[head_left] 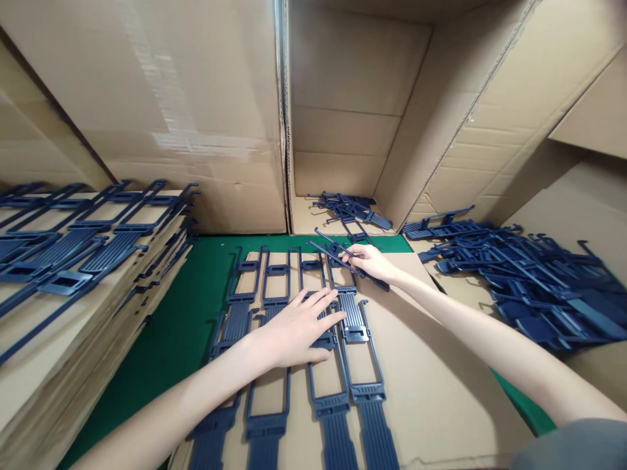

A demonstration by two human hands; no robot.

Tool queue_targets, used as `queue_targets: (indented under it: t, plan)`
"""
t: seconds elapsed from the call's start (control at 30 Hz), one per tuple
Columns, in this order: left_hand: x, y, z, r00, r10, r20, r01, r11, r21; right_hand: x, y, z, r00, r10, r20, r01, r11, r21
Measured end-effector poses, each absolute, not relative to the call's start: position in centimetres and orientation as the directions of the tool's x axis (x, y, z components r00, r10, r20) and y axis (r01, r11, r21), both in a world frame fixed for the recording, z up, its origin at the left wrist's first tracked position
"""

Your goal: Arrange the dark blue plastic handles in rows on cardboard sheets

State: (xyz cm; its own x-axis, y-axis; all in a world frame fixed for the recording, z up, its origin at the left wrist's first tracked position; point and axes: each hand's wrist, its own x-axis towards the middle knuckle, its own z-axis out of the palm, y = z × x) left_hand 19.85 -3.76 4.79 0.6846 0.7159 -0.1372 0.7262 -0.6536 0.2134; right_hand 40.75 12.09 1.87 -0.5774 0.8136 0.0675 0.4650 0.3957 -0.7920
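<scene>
My left hand (304, 326) lies with fingers spread over the rows of dark blue plastic frames, resting on or just above them. The frames (355, 313) have hooked ends, a rectangular opening and a ribbed panel, and lie side by side on a cardboard sheet (416, 365). In my right hand (369, 262) is another blue plastic frame (343, 256), pinched between thumb and fingers and tilted above the far right end of the rows. Part of it is hidden behind the fingers.
At the right, a loose heap of blue frames (529, 274) lies on cardboard. A few more frames (350, 210) lie inside an open cardboard box (337, 137). On the left stands a stack of cardboard sheets (122, 294) layered with frames. Green surface (161, 352) shows between.
</scene>
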Motion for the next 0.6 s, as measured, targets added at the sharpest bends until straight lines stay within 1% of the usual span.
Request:
queue_targets:
  t: [0.13, 0.27, 0.37, 0.47, 0.6]
  plan:
    - [19.9, -3.7, 4.9, 0.686, 0.718, -0.120, 0.724, -0.657, 0.210, 42.5, 11.8, 3.2, -0.518, 0.852, 0.077, 0.431, 0.337, -0.837]
    - [19.8, -3.7, 4.8, 0.690, 0.718, -0.094, 0.717, -0.661, 0.220, 46.5, 10.5, 4.2, -0.368, 0.928, 0.054, 0.477, 0.238, -0.846]
    - [19.7, -3.7, 4.6, 0.690, 0.719, -0.083, 0.716, -0.661, 0.226, 49.8, 9.0, 3.2, -0.286, 0.956, 0.059, 0.520, 0.207, -0.829]
    - [19.8, -3.7, 4.7, 0.686, 0.723, -0.087, 0.719, -0.655, 0.233, 52.0, 7.7, 1.5, -0.255, 0.963, 0.087, 0.551, 0.219, -0.805]
    - [20.0, -3.6, 5.0, 0.674, 0.726, -0.139, 0.736, -0.643, 0.212, 53.2, 6.6, 0.3, -0.192, 0.975, 0.112, 0.594, 0.206, -0.778]
